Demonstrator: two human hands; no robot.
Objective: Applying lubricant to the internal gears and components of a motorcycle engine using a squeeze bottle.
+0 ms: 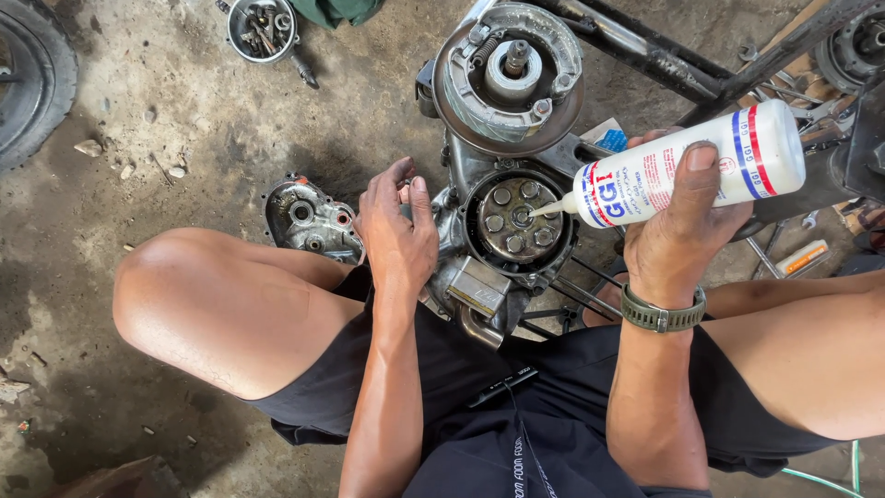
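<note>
Both hands busy: my right hand (pixel 678 226) grips the white bottle (pixel 678 166), nozzle over the clutch (pixel 518 219); my left hand (pixel 398 231) clasps the engine case (pixel 470 286); oversqueezing could flood it, I judge

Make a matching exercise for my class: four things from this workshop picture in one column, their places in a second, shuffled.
Things:
1. white bottle
2. metal bowl of parts
3. tyre
4. loose engine cover

Places:
A. far left edge
B. on the floor by the left hand
C. in the right hand
D. top, on the floor

Pairs: 1-C, 2-D, 3-A, 4-B
</note>
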